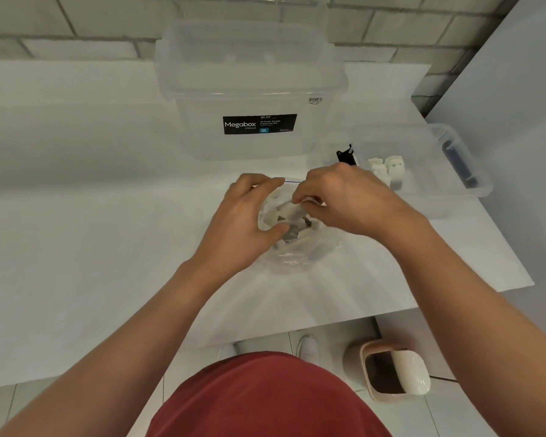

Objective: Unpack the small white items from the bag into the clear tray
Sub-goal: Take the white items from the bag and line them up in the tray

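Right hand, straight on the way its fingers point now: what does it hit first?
The white piece at the mouth of the bag; the right hand seems to pinch it. Just past it is the left hand, gripping the bag's rim; depth is unclear.

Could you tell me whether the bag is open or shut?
The bag is open: left hand holds its rim, right hand pinches white items inside.

Left hand [245, 216] curled, right hand [341, 200] pinching (fingertips [298, 201] together), backs upward

White items [292, 210] inside clear bag [297, 257]
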`<state>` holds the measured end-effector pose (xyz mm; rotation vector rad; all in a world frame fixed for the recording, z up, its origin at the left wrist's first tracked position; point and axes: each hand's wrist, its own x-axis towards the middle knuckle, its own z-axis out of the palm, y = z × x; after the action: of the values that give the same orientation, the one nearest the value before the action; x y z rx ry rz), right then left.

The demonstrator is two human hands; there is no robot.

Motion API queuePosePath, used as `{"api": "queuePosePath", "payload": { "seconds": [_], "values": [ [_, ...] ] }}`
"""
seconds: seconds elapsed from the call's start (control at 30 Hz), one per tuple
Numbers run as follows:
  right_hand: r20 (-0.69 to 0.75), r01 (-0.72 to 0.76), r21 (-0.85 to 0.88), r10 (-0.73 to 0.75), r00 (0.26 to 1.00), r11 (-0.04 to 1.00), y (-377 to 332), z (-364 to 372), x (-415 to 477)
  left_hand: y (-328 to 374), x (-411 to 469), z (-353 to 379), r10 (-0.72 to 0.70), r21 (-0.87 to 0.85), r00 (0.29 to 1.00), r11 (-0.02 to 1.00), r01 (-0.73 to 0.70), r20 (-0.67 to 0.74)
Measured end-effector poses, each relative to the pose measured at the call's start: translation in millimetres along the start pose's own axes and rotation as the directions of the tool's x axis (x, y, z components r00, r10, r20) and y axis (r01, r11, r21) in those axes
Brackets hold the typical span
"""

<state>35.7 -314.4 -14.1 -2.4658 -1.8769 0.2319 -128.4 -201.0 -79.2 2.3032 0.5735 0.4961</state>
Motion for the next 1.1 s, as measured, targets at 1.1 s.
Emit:
{"api": "queuePosePath", "payload": {
  "seconds": [1.1],
  "values": [
    [-0.423, -0.248, 0.085, 0.26, 0.868, 0.965, 172, -76, -48, 82, 64, 79, 0.226, -0.035, 0.973, 0.973, -0.228, -0.037]
  ]
}}
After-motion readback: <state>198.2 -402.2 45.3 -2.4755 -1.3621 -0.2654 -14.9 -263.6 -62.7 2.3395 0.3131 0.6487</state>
